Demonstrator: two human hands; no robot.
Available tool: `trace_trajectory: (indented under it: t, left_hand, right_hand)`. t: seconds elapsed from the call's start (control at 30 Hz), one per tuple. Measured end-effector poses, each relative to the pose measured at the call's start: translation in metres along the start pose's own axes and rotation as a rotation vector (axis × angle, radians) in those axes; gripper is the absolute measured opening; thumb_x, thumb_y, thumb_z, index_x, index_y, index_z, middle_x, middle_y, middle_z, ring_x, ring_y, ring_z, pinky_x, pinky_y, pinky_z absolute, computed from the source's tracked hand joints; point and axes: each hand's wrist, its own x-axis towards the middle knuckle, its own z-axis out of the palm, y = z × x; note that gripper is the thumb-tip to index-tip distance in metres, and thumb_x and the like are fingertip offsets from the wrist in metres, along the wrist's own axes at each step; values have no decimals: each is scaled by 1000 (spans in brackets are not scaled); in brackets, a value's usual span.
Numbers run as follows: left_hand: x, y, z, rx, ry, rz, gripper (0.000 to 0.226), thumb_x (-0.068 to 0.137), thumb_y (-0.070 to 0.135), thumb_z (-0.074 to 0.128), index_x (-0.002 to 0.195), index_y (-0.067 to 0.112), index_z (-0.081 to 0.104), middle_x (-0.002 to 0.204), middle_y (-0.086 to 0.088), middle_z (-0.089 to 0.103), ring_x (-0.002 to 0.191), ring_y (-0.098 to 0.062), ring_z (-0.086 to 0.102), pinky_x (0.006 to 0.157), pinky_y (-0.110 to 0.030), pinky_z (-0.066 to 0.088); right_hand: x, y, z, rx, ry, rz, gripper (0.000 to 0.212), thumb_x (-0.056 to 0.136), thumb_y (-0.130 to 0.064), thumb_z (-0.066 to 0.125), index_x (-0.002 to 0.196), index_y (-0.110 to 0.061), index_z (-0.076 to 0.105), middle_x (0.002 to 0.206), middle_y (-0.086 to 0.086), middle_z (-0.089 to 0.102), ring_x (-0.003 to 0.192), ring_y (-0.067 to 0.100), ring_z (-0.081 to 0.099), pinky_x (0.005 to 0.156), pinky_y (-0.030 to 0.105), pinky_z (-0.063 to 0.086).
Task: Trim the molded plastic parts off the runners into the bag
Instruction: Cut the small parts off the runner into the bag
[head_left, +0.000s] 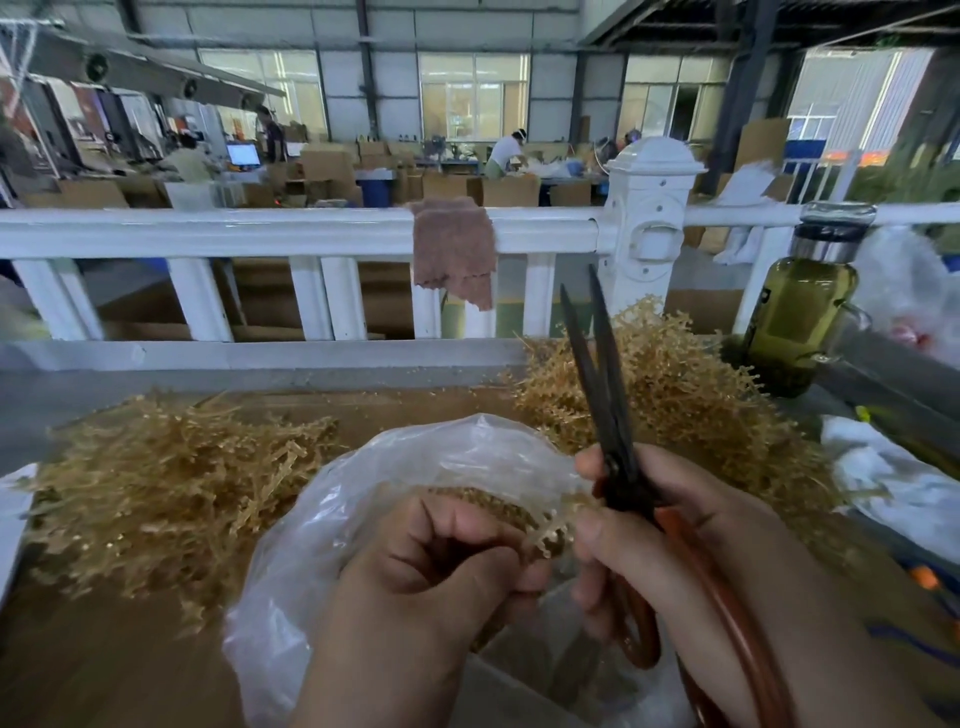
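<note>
Scissors (608, 395) in right hand (675, 540), left hand (441, 561) gripping runner (519, 514) over bag (322, 519)

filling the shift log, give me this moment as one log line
left hand: grips tan plastic sprig bundle over clear bag | right hand: holds red-handled scissors, blades parted, tips up

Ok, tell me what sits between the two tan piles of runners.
In the head view: the clear plastic bag, with brown tabletop behind it.
</note>
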Motion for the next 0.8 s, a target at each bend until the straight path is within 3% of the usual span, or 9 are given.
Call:
trace_trajectory:
  t: [0.07,0.17,0.23,0.33,0.4,0.47,0.6,0.7,0.8]
  left_hand:
    - [0,-2,-1,-18,-37,-33,23,57,-11,74,72,7,72,72,-27,70,56,-30,72,46,-29,56]
    - [0,-2,-5,14,-176,-81,27,58,1,75,85,2,75,75,-27,72,62,-29,72,52,-32,59]
    - [0,-1,-7,28,-225,-113,24,59,4,79,83,3,77,73,-29,71,61,-28,71,55,-33,60]
    - [2,2,-12,21,-249,-155,19,55,5,87,69,5,74,68,-30,69,55,-27,69,48,-28,54]
    - [2,4,-13,44,-305,-171,26,49,19,91,67,8,75,68,-26,70,57,-25,68,51,-27,52]
    - [3,7,-15,24,-245,-199,33,41,25,89,64,8,74,65,-23,67,53,-24,64,48,-25,49]
    - [6,12,-14,23,-47,-139,44,43,37,83,64,2,67,50,-23,49,37,-21,40,34,-19,31]
    - [8,13,-10,-63,14,-74,30,59,7,81,71,-11,60,46,-23,46,29,-20,35,30,-16,28]
    - [10,4,-9,-181,82,-47,32,67,12,69,80,-13,55,52,-20,54,31,-22,44,28,-19,33]
  right_hand:
    - [6,-4,-2,-116,-31,-26,25,81,-40,72,102,-50,62,75,-10,74,63,8,71,58,17,50]
    - [7,-9,0,-238,-90,-45,25,85,-34,71,104,-47,61,76,-23,71,65,-5,68,60,7,47]
    - [8,-8,3,-234,-126,-42,25,86,-32,71,104,-45,62,75,-23,71,64,-3,68,59,12,51]
    - [8,0,3,-265,-99,-66,40,80,-46,72,111,-62,52,86,-25,70,73,-2,69,72,24,54]
    - [6,7,3,-222,-84,-79,42,73,-59,71,111,-67,52,94,-28,68,78,-4,68,77,25,49]
    - [2,15,2,-225,-98,-89,48,66,-76,64,112,-65,55,97,-22,69,83,-1,68,80,28,51]
    - [1,24,-1,-224,-141,-61,51,65,-82,63,111,-62,59,98,-18,68,82,-1,69,83,27,56]
    - [1,24,-3,-221,-196,-22,40,73,-75,67,110,-63,58,98,-25,68,82,-5,69,83,21,55]
    - [5,23,-3,-246,-233,-13,34,80,-66,69,112,-59,57,91,-26,68,79,-10,66,76,11,45]
